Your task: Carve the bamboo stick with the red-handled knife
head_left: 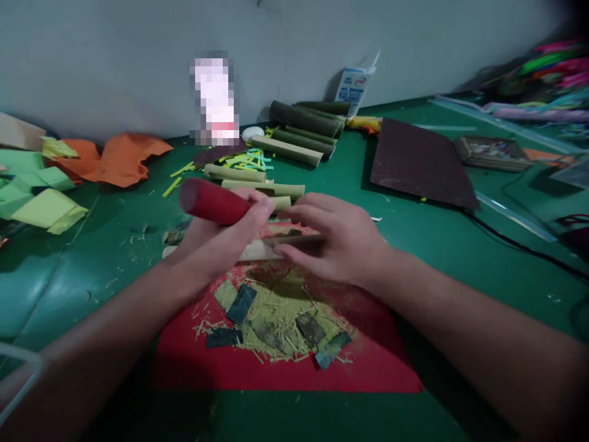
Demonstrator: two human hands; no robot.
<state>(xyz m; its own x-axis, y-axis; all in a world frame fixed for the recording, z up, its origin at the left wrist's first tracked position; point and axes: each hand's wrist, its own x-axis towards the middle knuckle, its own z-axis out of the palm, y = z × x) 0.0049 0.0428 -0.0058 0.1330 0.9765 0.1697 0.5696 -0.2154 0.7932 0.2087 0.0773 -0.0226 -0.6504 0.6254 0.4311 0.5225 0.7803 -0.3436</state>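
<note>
My left hand (225, 239) is closed around a tool with a thick, round red handle (215, 201); its working end is hidden by my fingers. Under both hands lies a pale split piece of bamboo (260, 250), across the far part of a red sheet (285, 377). My right hand (338, 236) grips this piece from the right, thumb on the near side and fingers over the top. Nearer to me, bamboo shavings (285, 319) and several dark flat scraps (242, 303) are heaped on the sheet.
Beyond my hands lie pale bamboo pieces (262, 186) and dark green bamboo tubes (304, 118). A milk carton (353, 88) leans near the wall. A dark brown sheet (421, 162) and a small box (492, 152) are right; orange paper (131, 156) and yellow-green paper (48, 209) lie left.
</note>
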